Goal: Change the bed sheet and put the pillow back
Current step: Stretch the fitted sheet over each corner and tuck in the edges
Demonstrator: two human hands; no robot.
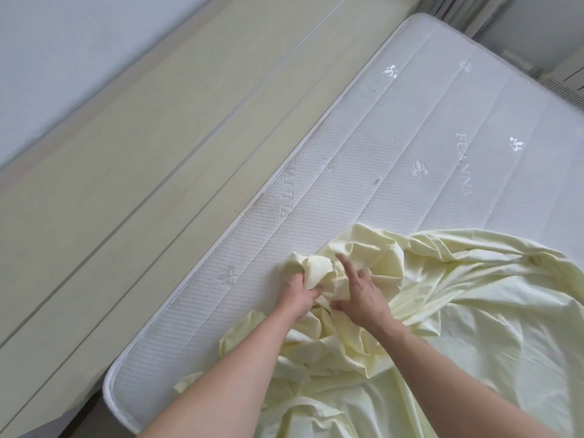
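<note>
A pale yellow bed sheet (pixel 442 311) lies crumpled over the near right part of a bare white quilted mattress (pixel 395 147). My left hand (pixel 298 295) is closed on a bunched fold of the sheet near the mattress's left edge. Right beside it, my right hand (pixel 360 295) rests on the same bunch, thumb pinching the cloth and index finger stretched out. No pillow is in view.
A pale wooden headboard panel (pixel 142 172) runs along the mattress's left side, with a white wall (pixel 63 58) behind it. Grey curtains (pixel 489 14) and a radiator (pixel 565 80) stand beyond the far right corner.
</note>
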